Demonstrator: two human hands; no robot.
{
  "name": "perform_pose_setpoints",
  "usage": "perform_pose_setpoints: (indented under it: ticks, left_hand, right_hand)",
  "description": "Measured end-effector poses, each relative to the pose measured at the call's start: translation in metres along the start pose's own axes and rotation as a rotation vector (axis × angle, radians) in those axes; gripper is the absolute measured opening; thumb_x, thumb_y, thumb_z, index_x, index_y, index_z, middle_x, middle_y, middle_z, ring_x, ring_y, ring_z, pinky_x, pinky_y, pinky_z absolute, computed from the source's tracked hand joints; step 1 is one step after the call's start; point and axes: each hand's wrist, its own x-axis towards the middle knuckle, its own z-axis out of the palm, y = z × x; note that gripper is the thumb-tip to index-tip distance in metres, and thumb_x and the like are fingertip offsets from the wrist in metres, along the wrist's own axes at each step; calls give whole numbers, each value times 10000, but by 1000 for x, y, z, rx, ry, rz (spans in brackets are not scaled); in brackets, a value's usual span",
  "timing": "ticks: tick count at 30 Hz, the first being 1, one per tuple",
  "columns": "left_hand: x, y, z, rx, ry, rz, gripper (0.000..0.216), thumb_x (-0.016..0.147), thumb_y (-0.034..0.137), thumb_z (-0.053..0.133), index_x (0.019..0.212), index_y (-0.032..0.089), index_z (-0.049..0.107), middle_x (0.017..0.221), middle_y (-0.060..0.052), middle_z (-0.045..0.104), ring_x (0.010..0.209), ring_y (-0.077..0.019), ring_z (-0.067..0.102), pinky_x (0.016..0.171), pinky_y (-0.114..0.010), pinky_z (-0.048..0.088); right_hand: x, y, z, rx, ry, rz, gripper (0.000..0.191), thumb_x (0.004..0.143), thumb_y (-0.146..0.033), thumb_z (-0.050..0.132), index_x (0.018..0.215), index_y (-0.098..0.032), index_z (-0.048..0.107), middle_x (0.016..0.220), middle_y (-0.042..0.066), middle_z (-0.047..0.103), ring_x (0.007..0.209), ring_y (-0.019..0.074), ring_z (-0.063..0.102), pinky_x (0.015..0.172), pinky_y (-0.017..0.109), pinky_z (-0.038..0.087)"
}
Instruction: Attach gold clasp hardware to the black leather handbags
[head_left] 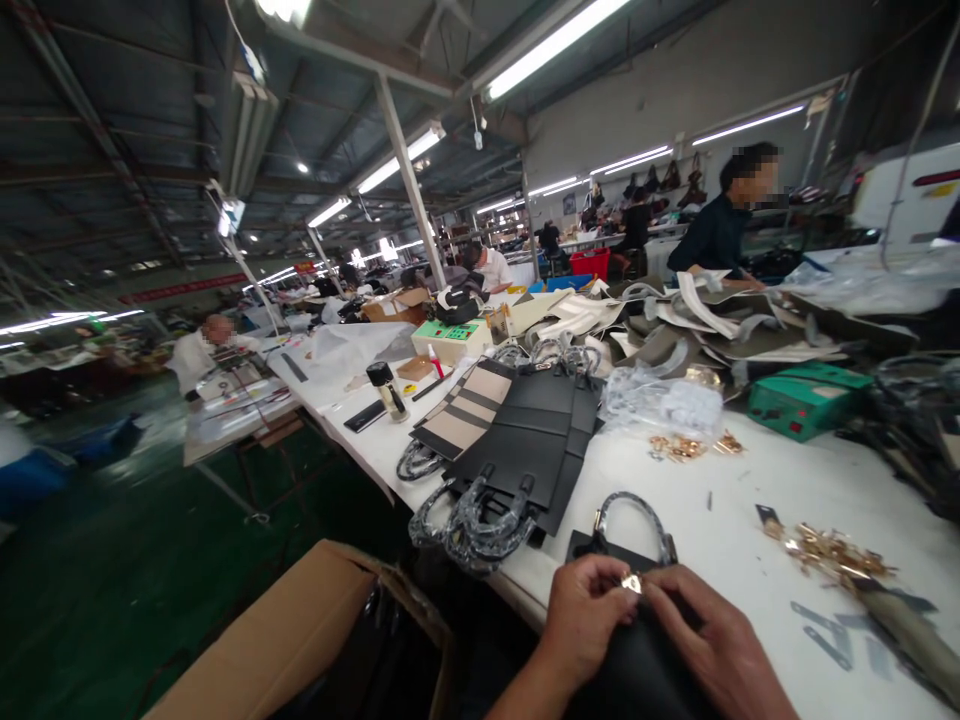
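Note:
My left hand pinches a small shiny gold metal fitting between thumb and fingertips. From the other side, my right hand closes its thumb and fingers at the same fitting, partly hiding it. Just beneath both hands lies a black leather bag panel at the table's near edge. Its curved handle, wrapped in clear plastic, arches up beyond my fingers. Farther left, a stack of black bag panels lies with several plastic-wrapped handles hanging over the edge.
Gold fittings lie heaped on the white table at right, near grey metal strips. A green box stands farther back. An open cardboard carton is below left. Across the table, a person stands beside piled material.

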Motion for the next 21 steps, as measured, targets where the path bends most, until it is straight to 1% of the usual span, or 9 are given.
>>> perform_pose_setpoints:
  ticks: [3,5,8,12,15,21]
  left_hand:
    - [0,0,-1,-14,-8,14,243,655,169,748,888,103,736,692,-17,690,579,-100,581,594,-226,455]
    - [1,0,-2,-14,-26,8,272,648,185,770,907,104,745,702,-18,695,581,-100,582,600,-229,458]
    - [1,-1,-3,-13,-37,-15,315,640,222,799,926,100,749,689,-20,697,573,-105,585,598,-238,463]
    - [0,0,-4,7,-75,-33,317,646,261,811,918,108,757,670,-18,698,580,-111,592,617,-245,474]
    - [1,2,-4,53,-90,-40,351,654,295,820,947,115,755,697,-27,714,603,-121,611,639,-257,499]
    - [5,1,-4,76,-85,-57,421,662,351,826,990,101,742,749,-55,730,629,-142,645,640,-278,535]
  right_hand:
    - [1,3,1,17,-12,-12,268,914,-504,576,833,-275,690,882,6,721,845,199,685,778,255,539]
    - [1,6,1,33,-29,-6,274,914,-509,577,829,-275,695,885,4,719,851,199,679,790,262,529]
    - [2,6,-2,69,-101,20,284,934,-504,558,861,-271,702,907,10,712,875,198,665,814,276,510]
    - [2,-3,-12,104,-180,52,307,951,-493,530,875,-250,701,925,33,706,893,215,646,824,308,497]
    - [2,-7,-16,124,-173,19,294,957,-456,516,867,-238,691,904,41,693,886,220,632,840,334,488]
    - [2,-4,-11,133,-107,-56,277,976,-408,490,861,-252,688,853,48,669,820,213,621,784,348,502]
